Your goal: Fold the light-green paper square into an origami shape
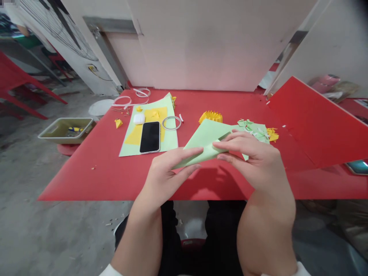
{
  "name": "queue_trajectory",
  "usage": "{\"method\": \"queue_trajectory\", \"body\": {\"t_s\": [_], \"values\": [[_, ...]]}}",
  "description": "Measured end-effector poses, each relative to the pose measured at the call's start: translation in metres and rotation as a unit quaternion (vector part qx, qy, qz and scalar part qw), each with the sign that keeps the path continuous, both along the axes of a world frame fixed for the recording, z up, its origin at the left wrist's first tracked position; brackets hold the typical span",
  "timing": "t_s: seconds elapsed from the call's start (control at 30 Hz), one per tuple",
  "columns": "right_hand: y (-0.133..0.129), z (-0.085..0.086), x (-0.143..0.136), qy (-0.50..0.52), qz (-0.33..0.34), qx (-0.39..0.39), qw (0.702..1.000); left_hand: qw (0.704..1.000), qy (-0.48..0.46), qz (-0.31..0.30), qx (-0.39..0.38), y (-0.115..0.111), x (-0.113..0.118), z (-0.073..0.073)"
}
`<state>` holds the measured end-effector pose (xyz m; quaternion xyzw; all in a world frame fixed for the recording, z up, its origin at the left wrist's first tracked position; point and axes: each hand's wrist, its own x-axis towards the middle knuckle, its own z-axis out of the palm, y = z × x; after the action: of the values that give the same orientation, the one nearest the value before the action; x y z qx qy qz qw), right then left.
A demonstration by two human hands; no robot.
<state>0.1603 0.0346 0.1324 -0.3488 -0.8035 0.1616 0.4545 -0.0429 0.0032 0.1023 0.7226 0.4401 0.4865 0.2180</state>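
Note:
A light green sheet of paper [211, 136] is held up over the red tabletop, its near edge folded over. My left hand [172, 165] pinches the left end of the fold between thumb and fingers. On the right end, my right hand [247, 153] grips the same fold, thumb below and fingers on top. Just behind the paper stands a yellow pleated paper piece [212, 116]. Small folded green paper pieces [253, 128] lie beyond my right hand, beside yellow folded pieces [272, 134].
Left on the red table [106, 176] are green and yellow sheets [130, 140] bearing a phone [150, 137], a white case [139, 119] and a tape ring [171, 123]. A red board [322, 126] leans at right. An olive bin [54, 132] sits beyond the left edge.

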Motion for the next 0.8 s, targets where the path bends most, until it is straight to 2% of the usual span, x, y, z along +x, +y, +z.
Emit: {"method": "queue_trajectory", "body": {"t_s": [0.1,0.2,0.5,0.67,0.8], "values": [[-0.0018,0.0013,-0.0005,0.013,-0.019,0.018,1.000,0.997,-0.030,0.062,0.022,-0.0027,0.0024,0.0023],[-0.0031,0.0018,-0.0008,0.007,-0.042,0.021,0.999,0.995,-0.045,0.081,0.036,-0.0036,0.0037,0.0016],[-0.0048,0.0034,-0.0016,-0.027,-0.074,0.049,0.996,0.996,-0.057,0.053,0.032,-0.0021,0.0039,-0.0007],[-0.0050,0.0045,-0.0017,-0.078,-0.136,0.078,0.984,0.998,-0.053,0.028,0.035,-0.0009,0.0039,-0.0010],[-0.0054,0.0058,-0.0084,-0.102,-0.077,0.078,0.989,0.998,-0.066,0.008,0.013,-0.0012,0.0051,-0.0007]]}}
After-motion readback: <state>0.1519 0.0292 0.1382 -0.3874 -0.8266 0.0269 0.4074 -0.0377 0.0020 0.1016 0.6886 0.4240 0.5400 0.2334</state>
